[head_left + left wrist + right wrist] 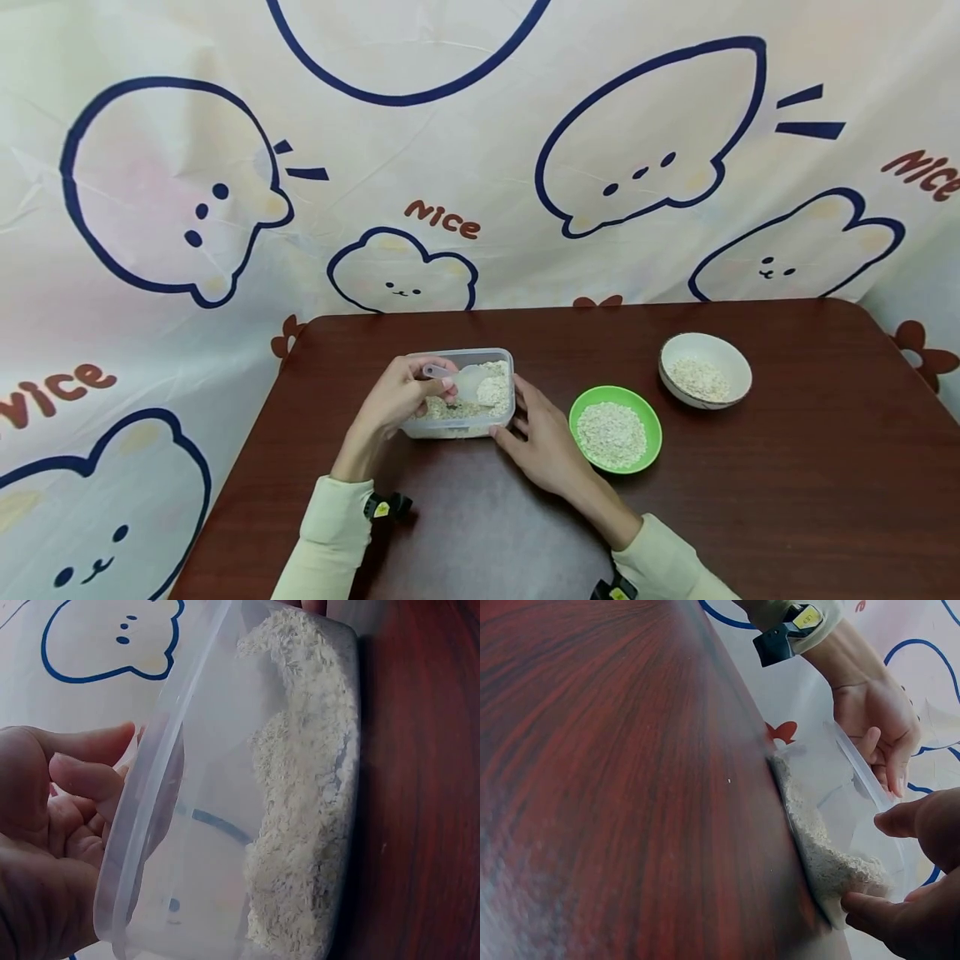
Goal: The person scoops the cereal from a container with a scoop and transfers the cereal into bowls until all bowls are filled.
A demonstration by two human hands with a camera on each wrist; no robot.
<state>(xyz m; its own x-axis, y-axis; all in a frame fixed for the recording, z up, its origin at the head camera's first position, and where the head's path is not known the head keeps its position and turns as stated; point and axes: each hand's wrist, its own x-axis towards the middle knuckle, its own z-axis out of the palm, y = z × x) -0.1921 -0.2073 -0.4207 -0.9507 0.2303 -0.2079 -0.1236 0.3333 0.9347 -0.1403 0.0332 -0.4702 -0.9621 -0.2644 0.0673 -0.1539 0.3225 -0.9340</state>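
A clear plastic container (456,432) holds pale, oat-like flakes (300,795), heaped unevenly. My left hand (397,393) is over its left side, pinching the handle of a translucent scoop (471,380) between thumb and fingers. The scoop's bowl end is inside the container, over the flakes, with flakes around its right end. At the container's right end, my right hand (551,446) holds the wall, thumb at the front corner and fingers along the side. The right wrist view shows this thumb and finger around the container's corner.
Right of the container, a green bowl (656,437) contains similar pale flakes. Behind it to the right stands a white bowl (737,367), also with flakes. All rest on a dark reddish-brown table (817,467) in front of a printed cloth backdrop (510,167).
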